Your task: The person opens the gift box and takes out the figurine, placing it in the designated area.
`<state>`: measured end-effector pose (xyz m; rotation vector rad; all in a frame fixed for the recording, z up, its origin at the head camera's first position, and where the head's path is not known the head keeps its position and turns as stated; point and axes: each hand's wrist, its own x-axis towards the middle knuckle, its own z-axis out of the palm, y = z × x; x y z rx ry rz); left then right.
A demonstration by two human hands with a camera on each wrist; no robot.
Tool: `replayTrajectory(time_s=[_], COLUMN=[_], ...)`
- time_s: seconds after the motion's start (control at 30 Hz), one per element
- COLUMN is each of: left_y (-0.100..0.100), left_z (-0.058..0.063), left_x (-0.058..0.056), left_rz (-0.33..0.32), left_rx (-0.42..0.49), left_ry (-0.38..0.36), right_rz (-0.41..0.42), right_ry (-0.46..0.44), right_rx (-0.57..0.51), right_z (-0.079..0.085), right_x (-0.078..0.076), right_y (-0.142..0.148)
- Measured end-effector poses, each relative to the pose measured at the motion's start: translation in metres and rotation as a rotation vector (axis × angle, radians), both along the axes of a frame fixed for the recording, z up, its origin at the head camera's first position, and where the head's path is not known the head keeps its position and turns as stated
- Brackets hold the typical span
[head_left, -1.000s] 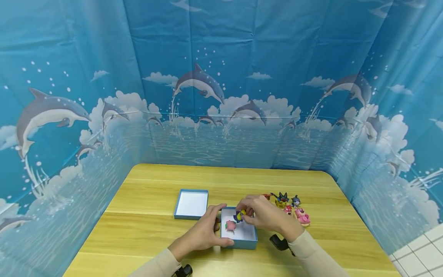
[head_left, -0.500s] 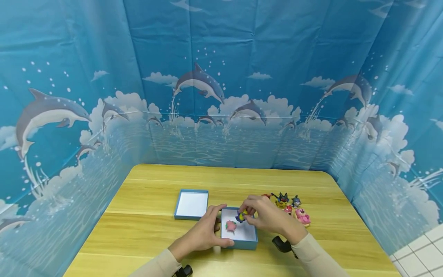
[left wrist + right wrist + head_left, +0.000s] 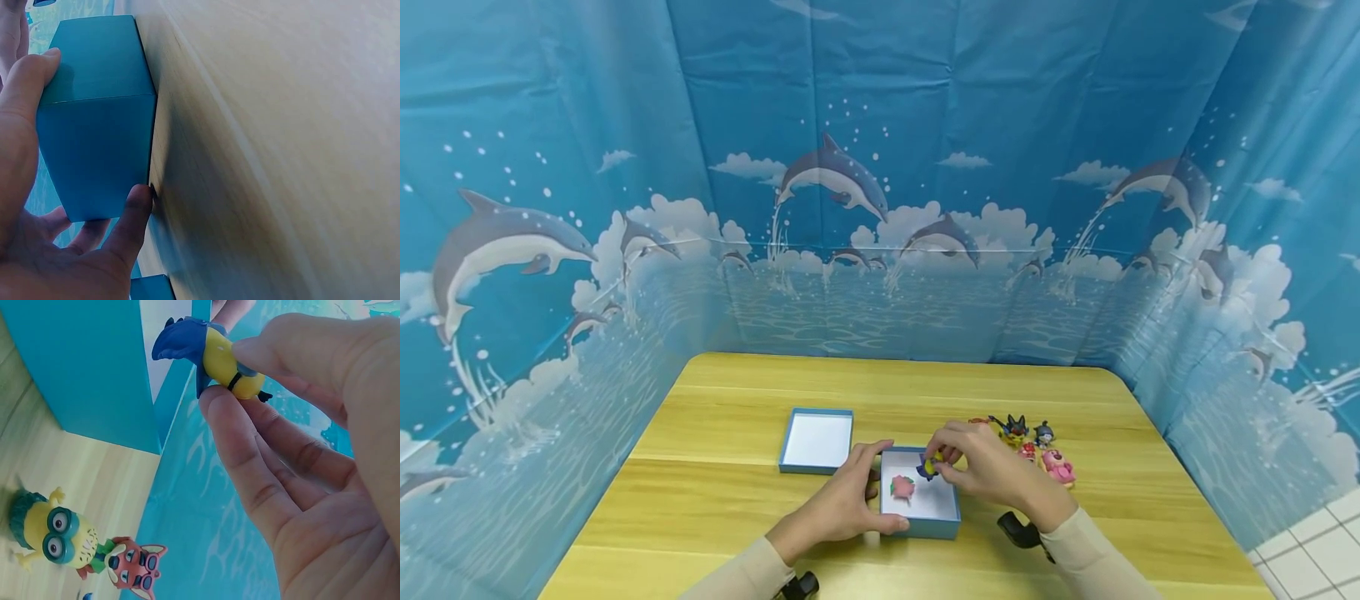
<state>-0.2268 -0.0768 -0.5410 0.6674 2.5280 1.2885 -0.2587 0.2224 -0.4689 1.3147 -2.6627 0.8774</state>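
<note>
A blue box with a white inside sits on the wooden table. My left hand grips its left side, thumb at the near wall and fingers along the side and far end, as the left wrist view shows on the blue walls. Between thumb and fingers, my right hand pinches a yellow minion figurine with a blue top piece. The figurine is held tilted over the right part of the box. A pink figurine with green bits lies inside the box, towards the left.
A shallow blue lid, white inside, lies back left of the box. Several figurines stand to the right: a pink bear, a dark-eared one, a goggled minion and a fox.
My right hand has shifted slightly to the right, with the minion figurine still pinched. The left hand stays on the box. The head view has shifted a little.
</note>
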Motion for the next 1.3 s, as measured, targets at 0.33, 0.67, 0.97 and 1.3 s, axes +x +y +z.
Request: replayTrajectory(time_s=[0.33, 0.67, 0.97, 1.3], left_y=[0.001, 0.001, 0.002, 0.001], left_z=[0.002, -0.001, 0.0, 0.0], left_x=[0.0, 0.001, 0.0, 0.0], left_rz=[0.013, 0.023, 0.026, 0.03], left_rx=[-0.015, -0.036, -0.032, -0.033], left_ry=[0.021, 0.028, 0.021, 0.018], right_rz=[-0.079, -0.118, -0.111, -0.154], right_ry=[0.05, 0.074, 0.149, 0.131], right_rx=[0.019, 0.036, 0.036, 0.065], right_z=[0.009, 0.012, 0.016, 0.016], right_x=[0.005, 0.008, 0.013, 0.018], right_y=[0.008, 0.017, 0.032, 0.046])
